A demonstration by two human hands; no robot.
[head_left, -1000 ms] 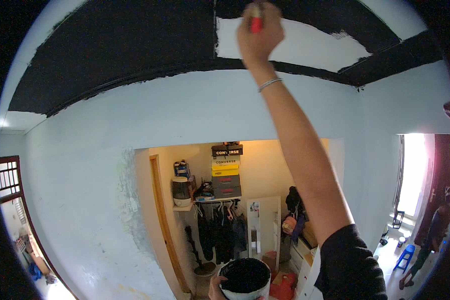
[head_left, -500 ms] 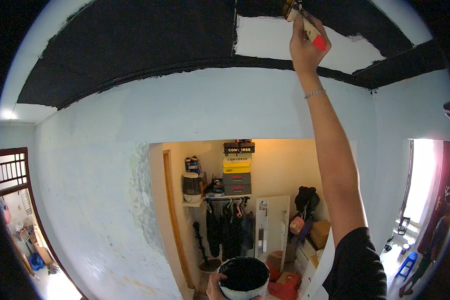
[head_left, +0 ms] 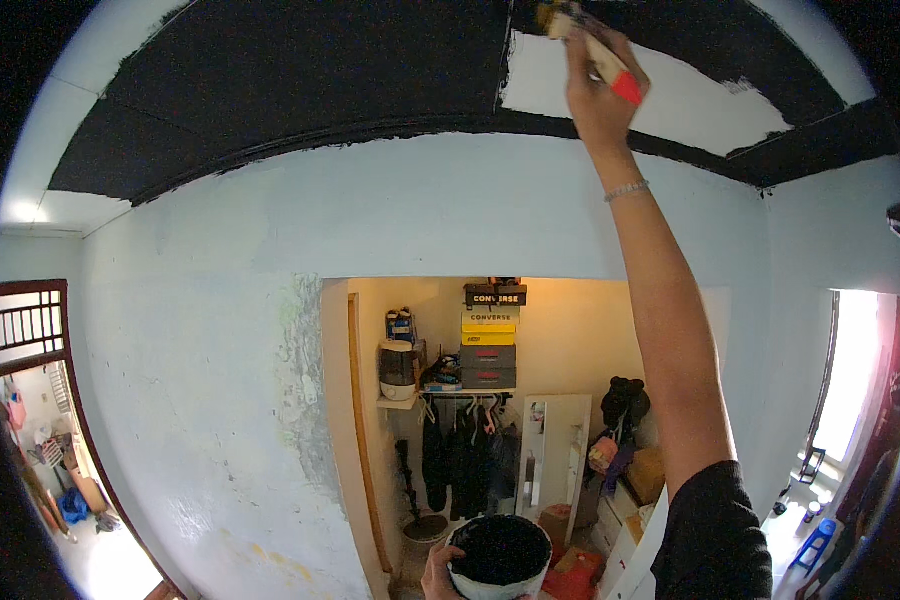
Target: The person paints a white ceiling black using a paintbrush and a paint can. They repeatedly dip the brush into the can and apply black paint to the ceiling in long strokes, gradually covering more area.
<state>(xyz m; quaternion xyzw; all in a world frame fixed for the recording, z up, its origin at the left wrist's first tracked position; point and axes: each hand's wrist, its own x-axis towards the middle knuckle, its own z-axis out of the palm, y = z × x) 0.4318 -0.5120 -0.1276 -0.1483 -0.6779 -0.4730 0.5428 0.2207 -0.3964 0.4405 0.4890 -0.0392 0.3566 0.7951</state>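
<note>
Raised overhead, my right hand (head_left: 600,105) is closed around the handle of a paintbrush (head_left: 625,86) with a red-tipped pale handle. Its bristles are blurred and lie against or close to the black ceiling (head_left: 300,75), by the left upper edge of an unpainted white patch (head_left: 705,98). I cannot tell whether they touch. Low in the view, my left hand (head_left: 440,570) grips a white paint tub (head_left: 500,583) by its left side; black paint (head_left: 500,548) coats the inside. The lower part of that hand falls outside the view.
A pale blue wall (head_left: 190,330) with a rough patch stands ahead. Its opening shows shoe boxes (head_left: 488,357), hanging clothes (head_left: 468,455) and a mirror (head_left: 550,450). At far left is a doorway with a barred window (head_left: 30,325); at right, a blue stool (head_left: 816,543) near a bright window.
The paintbrush and my right hand have moved left along the ceiling, past the white patch's upper left edge. The whole view has shifted slightly; my left hand still holds the tub.
</note>
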